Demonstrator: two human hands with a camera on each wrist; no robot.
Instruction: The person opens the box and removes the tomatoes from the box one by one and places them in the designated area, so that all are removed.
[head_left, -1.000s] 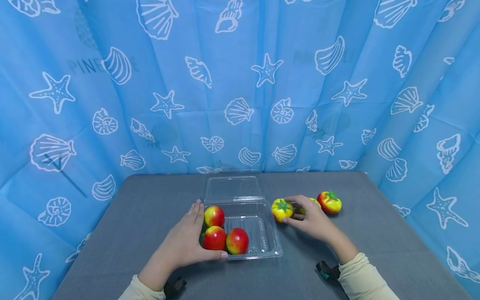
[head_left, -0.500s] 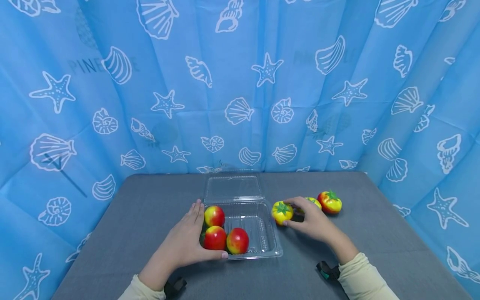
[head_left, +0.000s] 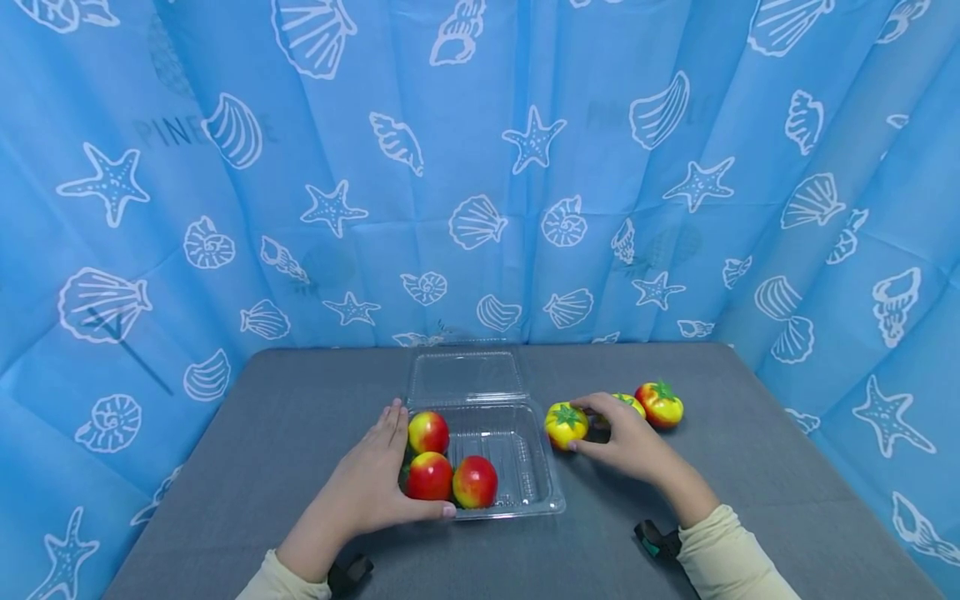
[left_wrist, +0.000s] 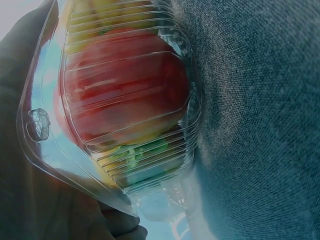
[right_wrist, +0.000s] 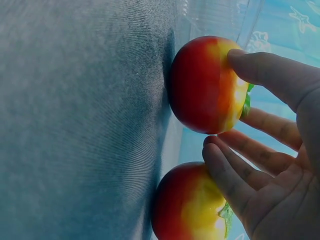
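A clear plastic clamshell container (head_left: 551,492) stands on the table with its lid folded back. Inside, toward its left, lie three red-and-yellow toy tomatoes (head_left: 476,482). My left hand (head_left: 367,487) rests against the container's near left corner, fingers straight along the left side and thumb on the front rim. Just right of the container, my right hand (head_left: 630,442) pinches a yellow-red toy tomato (head_left: 564,429) with a green calyx. The right wrist view shows the thumb on top of this tomato (right_wrist: 200,85) and fingers beyond it, its underside at the cloth.
Behind my right hand, another toy tomato (head_left: 628,403) is partly hidden, and one more tomato (head_left: 662,407) sits to its right. The container's transparent lid (head_left: 468,375) lies toward the back. A blue shell-print curtain (head_left: 480,167) hangs behind the grey cloth-covered table (head_left: 322,400).
The tomato at my right hand has shifted slightly toward me, along with that hand. My left hand and the container have stayed in place.
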